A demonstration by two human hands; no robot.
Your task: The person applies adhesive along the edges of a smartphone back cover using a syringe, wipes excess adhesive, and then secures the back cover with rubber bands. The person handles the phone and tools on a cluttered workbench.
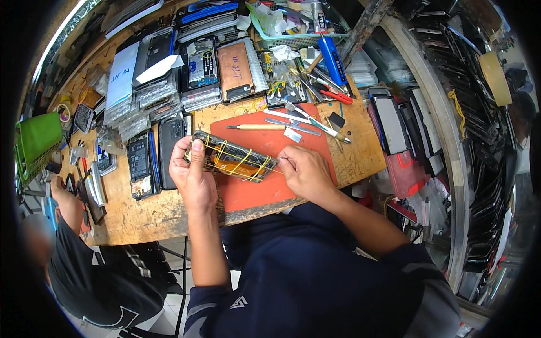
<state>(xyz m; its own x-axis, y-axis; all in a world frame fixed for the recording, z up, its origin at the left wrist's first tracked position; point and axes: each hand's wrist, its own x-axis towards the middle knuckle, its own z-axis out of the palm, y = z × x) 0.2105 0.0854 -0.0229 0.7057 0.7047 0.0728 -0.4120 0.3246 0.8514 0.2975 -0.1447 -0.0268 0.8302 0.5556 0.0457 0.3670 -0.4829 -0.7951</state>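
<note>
My left hand (194, 172) grips one end of an opened phone (235, 156), thumb on top. Several yellow rubber bands wrap around the phone, and an orange-brown flex cable shows inside it. At the phone's other end my right hand (304, 170) is closed in a pinch by the corner; what sits between those fingertips is too small to make out. The phone is held tilted above a red-orange work mat (253, 194). Just beyond it on the mat lie a wooden-handled tool (259, 127), a metal blade (293, 134) and a brush (329, 130).
Two phones (143, 163) lie left of the mat. Stacked phone parts (152, 90) and a copper-coloured panel (235, 70) stand behind. Red-handled pliers (336, 97), a blue tool (332, 61) and a green basket (298, 38) are farther back. Another person's hand (67, 203) is at far left.
</note>
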